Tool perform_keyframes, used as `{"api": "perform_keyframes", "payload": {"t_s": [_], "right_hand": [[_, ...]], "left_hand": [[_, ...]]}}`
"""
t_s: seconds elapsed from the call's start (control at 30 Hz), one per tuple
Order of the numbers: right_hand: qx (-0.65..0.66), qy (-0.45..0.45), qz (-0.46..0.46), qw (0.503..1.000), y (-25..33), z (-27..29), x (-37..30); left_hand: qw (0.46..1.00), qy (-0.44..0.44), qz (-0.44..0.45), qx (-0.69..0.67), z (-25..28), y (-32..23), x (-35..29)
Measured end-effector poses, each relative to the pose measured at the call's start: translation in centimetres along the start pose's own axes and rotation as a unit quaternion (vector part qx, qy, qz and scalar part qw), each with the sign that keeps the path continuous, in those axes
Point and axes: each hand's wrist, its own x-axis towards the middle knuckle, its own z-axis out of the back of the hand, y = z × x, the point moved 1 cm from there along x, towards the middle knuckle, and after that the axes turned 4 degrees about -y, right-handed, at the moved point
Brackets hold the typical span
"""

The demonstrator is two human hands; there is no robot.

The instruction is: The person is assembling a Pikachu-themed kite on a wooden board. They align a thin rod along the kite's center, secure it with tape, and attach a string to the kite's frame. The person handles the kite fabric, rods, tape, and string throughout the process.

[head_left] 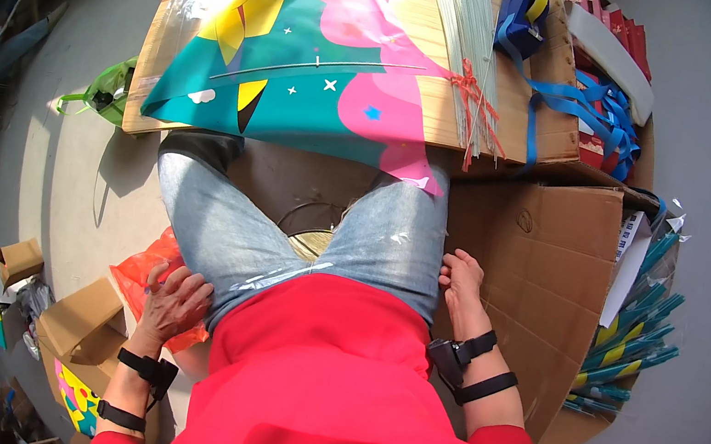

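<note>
A glossy printed sheet (304, 74) in teal, pink and yellow lies on the wooden table (149, 87), its near edge hanging over my lap. A thin pale rod (324, 66) rests across it. Right of the sheet is a bundle of thin pale sticks (462, 16) with red string (473, 97) tied round it. My left hand (176, 300) is beside my left thigh, near a red plastic bag (148, 268); its fingers are apart and slightly bent, with nothing seen in them. By my right thigh, next to a cardboard box (525, 267), my right hand (463, 276) has loosely curled fingers and no visible object.
A dark blue tape dispenser (523, 16) stands at the table's right edge. Blue straps (601, 112) and red packets (595, 148) fill a carton beyond. Teal rolled pieces (628, 349) stick out at right. Open cartons (80, 318) and a green bag (108, 90) are on the left.
</note>
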Motion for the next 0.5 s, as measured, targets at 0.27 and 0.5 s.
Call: {"api": "perform_keyframes", "payload": {"t_s": [0.27,0.5], "right_hand": [[-0.226,-0.052,0.4,0.887,6.4,-1.3,-3.0],[-0.274,0.206,0.558,0.755,16.3,-13.0,-5.7]], "left_hand": [[0.993,0.048,0.078,0.078,1.3,3.8,-3.5],[0.964,-0.09,0.216,-0.125,2.2,11.1,11.1]]}}
